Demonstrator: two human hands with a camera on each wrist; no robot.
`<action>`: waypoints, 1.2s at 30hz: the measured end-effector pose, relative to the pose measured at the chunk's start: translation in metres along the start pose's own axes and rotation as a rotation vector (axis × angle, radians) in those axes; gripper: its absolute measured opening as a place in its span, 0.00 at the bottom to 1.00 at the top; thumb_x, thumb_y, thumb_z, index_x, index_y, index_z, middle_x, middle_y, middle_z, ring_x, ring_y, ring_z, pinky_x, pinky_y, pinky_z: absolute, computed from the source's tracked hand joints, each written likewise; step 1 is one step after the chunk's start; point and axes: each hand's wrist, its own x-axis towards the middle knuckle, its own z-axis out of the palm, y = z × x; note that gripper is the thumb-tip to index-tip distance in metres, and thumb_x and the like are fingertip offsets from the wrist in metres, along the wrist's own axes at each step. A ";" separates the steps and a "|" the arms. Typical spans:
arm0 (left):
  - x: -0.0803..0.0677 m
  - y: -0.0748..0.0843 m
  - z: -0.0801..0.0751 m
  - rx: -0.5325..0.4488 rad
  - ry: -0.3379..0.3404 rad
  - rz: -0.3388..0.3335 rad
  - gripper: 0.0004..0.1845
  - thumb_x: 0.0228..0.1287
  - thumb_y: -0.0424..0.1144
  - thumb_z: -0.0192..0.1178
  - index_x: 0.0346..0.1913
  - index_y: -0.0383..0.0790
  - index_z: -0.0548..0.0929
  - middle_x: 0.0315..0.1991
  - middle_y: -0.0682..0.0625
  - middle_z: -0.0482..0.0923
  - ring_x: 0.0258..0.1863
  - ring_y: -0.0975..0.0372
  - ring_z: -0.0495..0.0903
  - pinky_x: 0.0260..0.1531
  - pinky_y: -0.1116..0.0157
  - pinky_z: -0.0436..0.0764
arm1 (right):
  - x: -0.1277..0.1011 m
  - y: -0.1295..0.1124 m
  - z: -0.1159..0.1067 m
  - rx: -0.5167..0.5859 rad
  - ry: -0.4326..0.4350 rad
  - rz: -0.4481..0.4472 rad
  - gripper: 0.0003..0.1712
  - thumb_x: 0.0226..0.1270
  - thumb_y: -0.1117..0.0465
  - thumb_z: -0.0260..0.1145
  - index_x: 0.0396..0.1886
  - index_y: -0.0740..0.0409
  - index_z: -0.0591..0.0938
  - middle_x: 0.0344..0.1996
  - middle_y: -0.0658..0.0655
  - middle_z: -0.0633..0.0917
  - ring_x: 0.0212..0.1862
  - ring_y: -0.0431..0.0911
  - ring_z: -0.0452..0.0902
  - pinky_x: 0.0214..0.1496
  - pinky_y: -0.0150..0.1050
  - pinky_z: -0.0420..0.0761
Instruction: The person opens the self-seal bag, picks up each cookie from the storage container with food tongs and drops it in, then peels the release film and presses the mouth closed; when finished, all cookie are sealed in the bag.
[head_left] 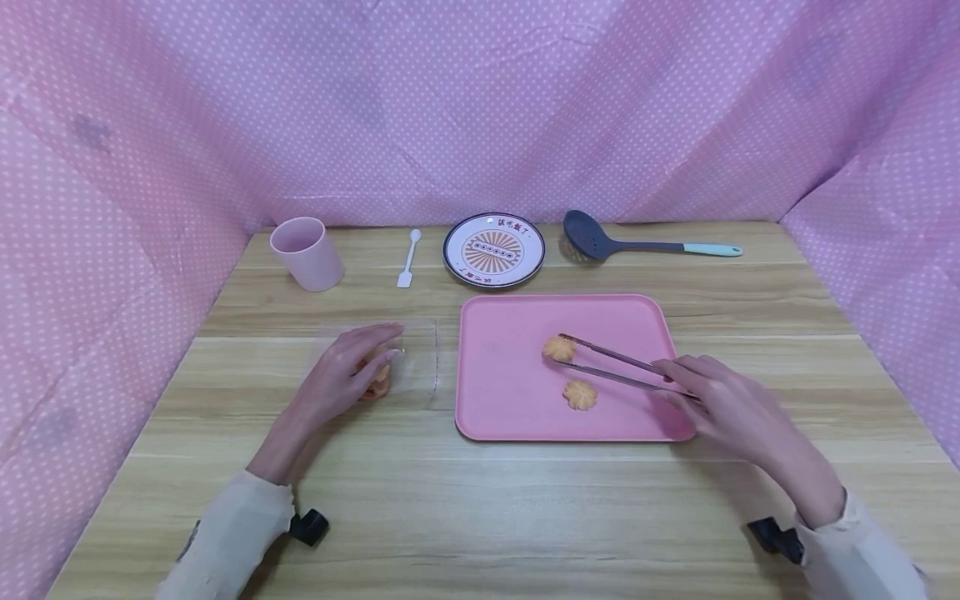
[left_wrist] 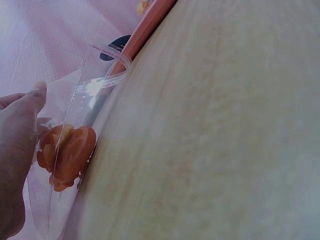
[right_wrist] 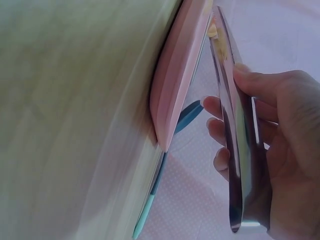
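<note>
My right hand (head_left: 720, 404) grips a pair of metal tongs (right_wrist: 240, 150). The tong tips stand on either side of a flower-shaped cookie (head_left: 558, 348) on the pink tray (head_left: 495, 367). Nearer me on that tray lies a second cookie (head_left: 580, 395). Left of the tray, my left hand (head_left: 348, 371) holds the upper side of a clear plastic bag (left_wrist: 75, 95) between thumb and fingers. Inside the bag are cookies (left_wrist: 75, 150), looking orange in the left wrist view; the hand partly covers them in the head view.
Along the back of the wooden table (head_left: 525, 517) stand a pink cup (head_left: 309, 254), a small white spatula-ended spoon (head_left: 409, 258), a patterned plate (head_left: 493, 250) and a dark skimmer (head_left: 592, 237) with a mint handle. A pink dotted cloth (head_left: 480, 108) hangs behind and at both sides.
</note>
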 end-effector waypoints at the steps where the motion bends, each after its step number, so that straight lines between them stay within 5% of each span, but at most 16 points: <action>1: 0.000 0.000 0.000 0.000 0.000 -0.001 0.21 0.70 0.29 0.67 0.64 0.35 0.82 0.63 0.42 0.81 0.64 0.48 0.78 0.65 0.44 0.74 | 0.002 -0.001 0.001 0.002 0.000 -0.007 0.27 0.54 0.70 0.78 0.56 0.63 0.85 0.46 0.65 0.87 0.46 0.61 0.84 0.41 0.61 0.85; 19: 0.001 0.003 -0.001 0.002 -0.019 -0.030 0.20 0.72 0.30 0.65 0.65 0.37 0.82 0.64 0.43 0.81 0.65 0.48 0.76 0.66 0.44 0.73 | 0.043 -0.016 0.016 0.069 0.032 -0.150 0.26 0.57 0.72 0.77 0.57 0.63 0.84 0.44 0.58 0.87 0.42 0.51 0.84 0.40 0.52 0.87; 36: 0.002 0.003 -0.001 0.004 -0.024 -0.031 0.21 0.72 0.32 0.66 0.65 0.36 0.82 0.64 0.44 0.80 0.66 0.49 0.76 0.67 0.46 0.73 | 0.079 -0.038 0.033 0.115 -0.035 -0.184 0.22 0.63 0.71 0.74 0.57 0.62 0.84 0.43 0.56 0.87 0.43 0.51 0.82 0.44 0.49 0.86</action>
